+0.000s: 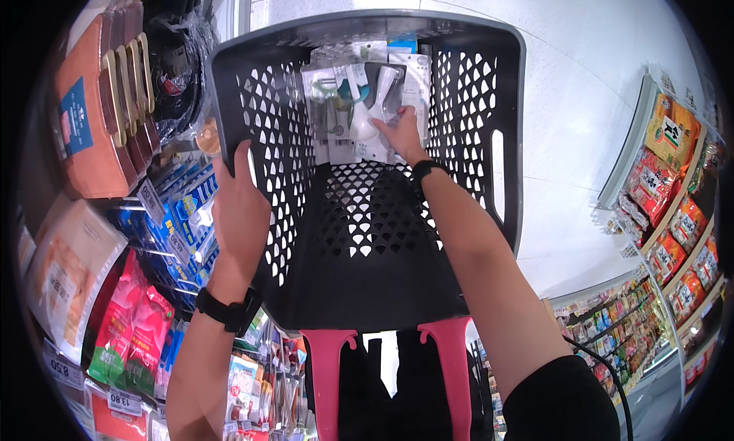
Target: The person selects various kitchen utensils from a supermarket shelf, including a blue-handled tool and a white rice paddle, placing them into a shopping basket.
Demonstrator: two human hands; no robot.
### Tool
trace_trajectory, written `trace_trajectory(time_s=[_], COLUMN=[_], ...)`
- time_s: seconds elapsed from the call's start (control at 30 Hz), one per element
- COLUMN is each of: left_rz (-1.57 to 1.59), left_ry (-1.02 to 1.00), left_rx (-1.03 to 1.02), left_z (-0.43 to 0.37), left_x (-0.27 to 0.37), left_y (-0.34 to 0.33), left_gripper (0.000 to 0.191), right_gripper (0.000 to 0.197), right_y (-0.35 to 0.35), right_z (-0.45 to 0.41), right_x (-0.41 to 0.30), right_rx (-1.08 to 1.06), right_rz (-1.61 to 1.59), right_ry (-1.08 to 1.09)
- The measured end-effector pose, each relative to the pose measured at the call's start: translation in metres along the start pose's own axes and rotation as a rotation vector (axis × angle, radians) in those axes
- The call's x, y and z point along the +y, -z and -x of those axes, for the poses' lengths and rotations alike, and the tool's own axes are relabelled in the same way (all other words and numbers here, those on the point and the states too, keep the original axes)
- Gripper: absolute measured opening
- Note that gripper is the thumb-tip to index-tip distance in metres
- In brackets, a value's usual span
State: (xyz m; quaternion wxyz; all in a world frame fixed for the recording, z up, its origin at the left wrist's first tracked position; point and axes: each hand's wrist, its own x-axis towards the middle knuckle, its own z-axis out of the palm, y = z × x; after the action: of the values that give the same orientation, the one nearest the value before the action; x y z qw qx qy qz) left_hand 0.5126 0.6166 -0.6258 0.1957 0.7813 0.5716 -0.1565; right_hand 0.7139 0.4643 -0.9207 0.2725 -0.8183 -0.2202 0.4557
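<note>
A black plastic shopping basket (373, 297) with perforated walls and pink handle arms fills the middle of the view. At its left rim is my left hand (241, 206), wrapped over the edge with the thumb on the inner side. My right hand (403, 134) reaches inside to the far end, thumb and fingers at the lower right of a packaged white utensil (385, 88) with a rounded end. Whether the fingers pinch that package is unclear. Beside it on the left lies a packaged green peeler (325, 97). Another white card package (417, 83) is at the right, partly behind the others.
Shelves at the left hold orange-brown boxes with handles (92, 108), blue packages (189, 223) and pink rubber-glove packs (135, 326). Red and yellow snack bags (654, 183) stand on shelving at the right. Pale floor tiles (573, 108) lie beyond the basket.
</note>
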Motion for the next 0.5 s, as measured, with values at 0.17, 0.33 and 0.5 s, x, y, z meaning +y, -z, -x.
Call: trace_trajectory(time_s=[0.17,0.33,0.5], left_rz=[0.005,0.013,-0.041], left_ry=[0.024,-0.028,0.018], left_rx=[-0.045,0.000,-0.049], left_z=[0.004,0.001,0.006], left_x=[-0.002,0.001,0.003], left_y=[0.005,0.010,0.018], left_gripper=[0.054,0.055,0.057], right_gripper=[0.057,0.033,0.032], right_y=[-0.002,0.007,0.031], right_z=[0.013,0.018,0.053], right_x=[-0.011,-0.025,-0.059], right_rx=[0.176,-0.026,-0.162], right_rz=[-0.204,-0.026,0.144], right_ry=[-0.302,-0.154,-0.091])
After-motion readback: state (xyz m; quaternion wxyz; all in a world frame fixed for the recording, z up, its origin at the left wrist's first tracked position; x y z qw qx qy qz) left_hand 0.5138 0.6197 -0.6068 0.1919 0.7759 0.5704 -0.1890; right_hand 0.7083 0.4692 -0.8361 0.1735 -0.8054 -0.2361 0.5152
